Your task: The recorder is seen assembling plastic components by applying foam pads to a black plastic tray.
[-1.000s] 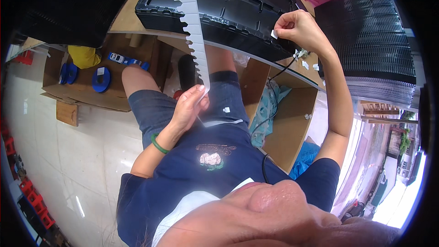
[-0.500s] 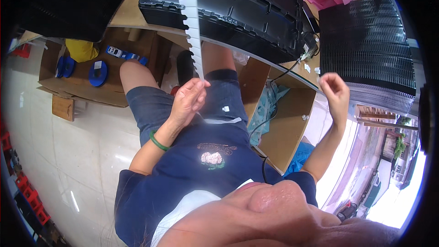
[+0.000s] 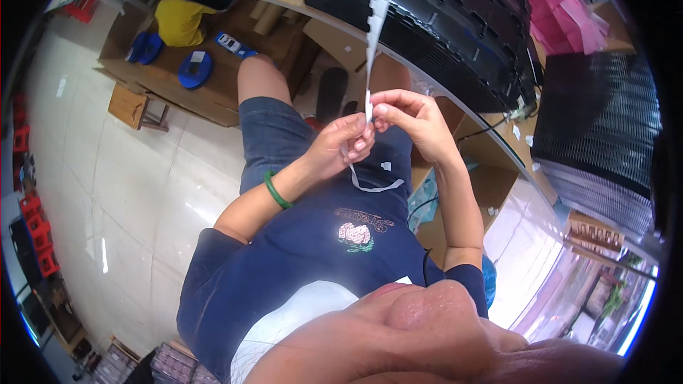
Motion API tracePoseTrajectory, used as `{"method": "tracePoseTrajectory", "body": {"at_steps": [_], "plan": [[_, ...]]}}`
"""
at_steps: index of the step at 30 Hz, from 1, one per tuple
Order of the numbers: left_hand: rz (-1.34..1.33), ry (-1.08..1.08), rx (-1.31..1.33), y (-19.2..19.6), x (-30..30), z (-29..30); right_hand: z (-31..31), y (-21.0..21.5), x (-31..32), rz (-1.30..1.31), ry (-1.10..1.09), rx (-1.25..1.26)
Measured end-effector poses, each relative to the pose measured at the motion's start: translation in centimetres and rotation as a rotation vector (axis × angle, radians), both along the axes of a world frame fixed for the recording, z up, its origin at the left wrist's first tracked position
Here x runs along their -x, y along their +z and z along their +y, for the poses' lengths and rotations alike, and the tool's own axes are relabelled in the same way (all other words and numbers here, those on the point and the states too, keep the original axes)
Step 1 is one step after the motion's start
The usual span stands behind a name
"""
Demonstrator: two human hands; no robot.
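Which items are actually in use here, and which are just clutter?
In use: left hand and right hand pinching the white strip; black tray.
Lying about: blue discs, yellow bag, pink packets.

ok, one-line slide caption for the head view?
Both hands, left and right, pinch a white notched strip above the lap.

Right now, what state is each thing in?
White strip: hanging from the bench to the hands, edge notched, loose tail curling below.
Left hand: pinching the strip.
Right hand: pinching the strip beside it.
Black tray: flat on the bench.
Green bangle: on the left wrist.
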State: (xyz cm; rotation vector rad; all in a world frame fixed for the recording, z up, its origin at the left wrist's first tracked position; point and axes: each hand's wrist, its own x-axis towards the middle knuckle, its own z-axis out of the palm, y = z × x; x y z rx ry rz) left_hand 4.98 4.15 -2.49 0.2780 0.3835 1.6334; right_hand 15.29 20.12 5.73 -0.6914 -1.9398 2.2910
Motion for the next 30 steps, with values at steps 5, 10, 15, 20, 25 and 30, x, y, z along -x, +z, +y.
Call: {"method": "tracePoseTrajectory", "body": {"at_steps": [5,10,15,20,25,30], "plan": [[-0.055,0.138,-0.026,-1.0,1.1,-1.1,0.5,2.7,0.7,0.043,-0.071,-0.244],[-0.055,0.309,-0.102,-1.4,2.8,-2.3,6.3,9.3,5.1,0.145,-0.188,-0.804],[-0.063,0.324,-0.03,-2.1,3.0,-3.3,11.5,7.8,15.7,0.127,0.02,-1.069],[-0.092,0.349,0.051,-2.2,3.0,-3.7,12.6,6.2,19.1,-0.005,0.119,-1.232],[-0.093,0.355,0.1,-2.3,4.1,-3.9,13.4,7.3,19.9,-0.111,0.199,-1.206],[-0.075,0.368,0.122,-2.7,5.1,-4.2,11.5,8.8,20.5,-0.164,0.318,-1.293]]}}
